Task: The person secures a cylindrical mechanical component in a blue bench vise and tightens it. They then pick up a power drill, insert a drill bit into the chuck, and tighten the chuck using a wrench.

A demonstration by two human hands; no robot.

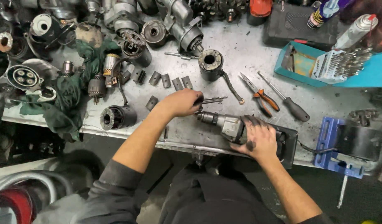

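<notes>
A grey and black electric drill [234, 126] lies on its side near the front edge of the metal workbench [249, 54]. My right hand [259, 139] presses down on the drill's body. My left hand [182, 102] is closed around a small tool at the drill's chuck [207, 118]; thin metal rods [213, 100] stick out past its fingers.
Motor housings and armatures crowd the bench's left and back. A black cylinder [210, 63], pliers with orange handles [261, 97] and a screwdriver [288, 103] lie beyond the drill. A teal case of drill bits [338, 64], spray cans and a blue vise [338, 145] stand at the right. Green rags [66, 99] lie left.
</notes>
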